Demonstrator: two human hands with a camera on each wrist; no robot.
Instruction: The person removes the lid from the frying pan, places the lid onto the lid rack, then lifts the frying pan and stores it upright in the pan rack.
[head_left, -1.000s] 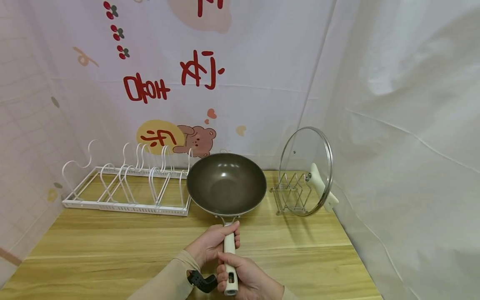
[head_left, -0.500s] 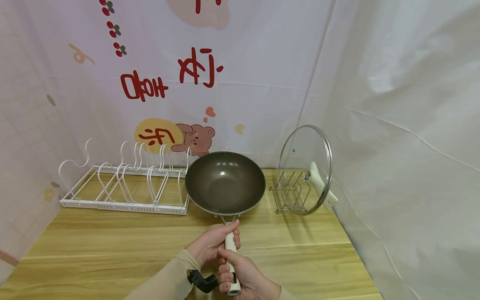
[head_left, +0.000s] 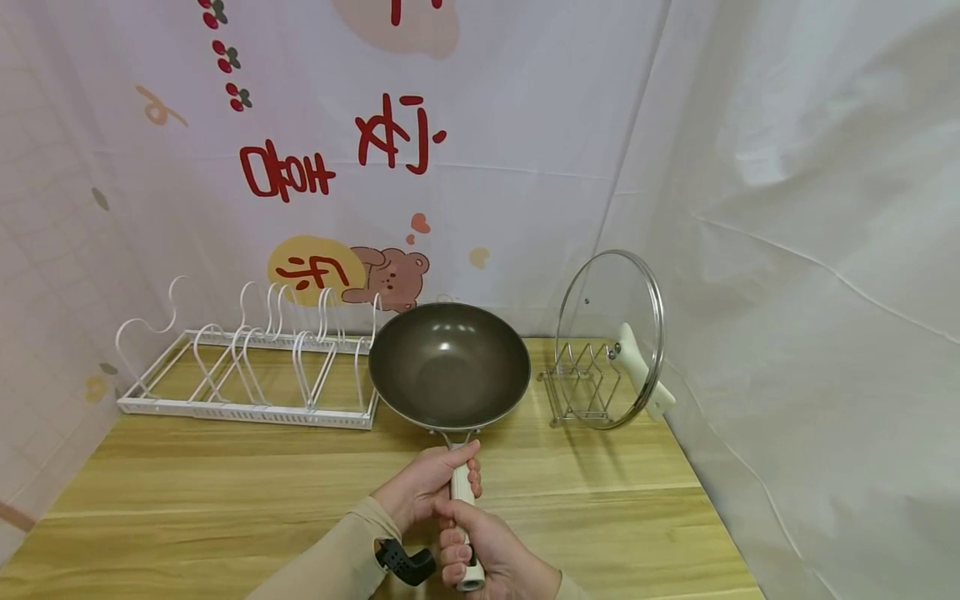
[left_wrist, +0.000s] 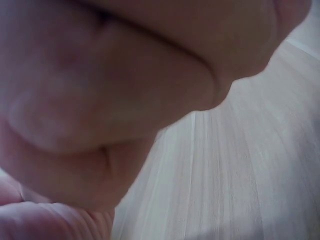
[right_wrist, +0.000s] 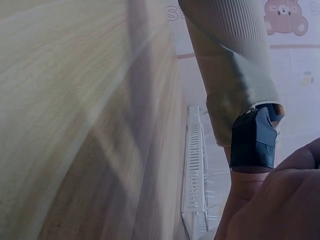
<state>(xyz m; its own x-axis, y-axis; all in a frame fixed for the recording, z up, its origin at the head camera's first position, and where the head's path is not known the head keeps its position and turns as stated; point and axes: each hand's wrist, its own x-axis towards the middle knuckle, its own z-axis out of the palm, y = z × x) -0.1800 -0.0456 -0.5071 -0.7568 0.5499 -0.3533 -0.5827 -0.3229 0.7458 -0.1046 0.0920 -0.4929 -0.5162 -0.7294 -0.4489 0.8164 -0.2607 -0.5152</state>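
A dark brown wok [head_left: 450, 367] with a cream handle [head_left: 462, 485] is in the middle of the head view, its inside facing the camera. My left hand [head_left: 422, 485] grips the handle near the pan, thumb lying along the top. Just behind it my right hand [head_left: 491, 546] grips the handle's end, fingers curled round it. In the left wrist view, curled fingers [left_wrist: 100, 90] fill most of the picture and the handle is hidden. The right wrist view shows part of my right hand [right_wrist: 280, 205] in front of the left sleeve [right_wrist: 235, 65].
A white wire rack [head_left: 247, 410] with upright loops stands on the wooden table [head_left: 225, 500] at the left, close beside the wok. To the right, a glass lid [head_left: 611, 342] stands upright in a small metal rack [head_left: 581, 417]. Printed curtains [head_left: 525, 125] hang behind and at the sides.
The handle's end and my right hand's fingers have shifted slightly to the right. Both hands keep their grip, and the wok stays almost in place. The whole view has shifted a little.
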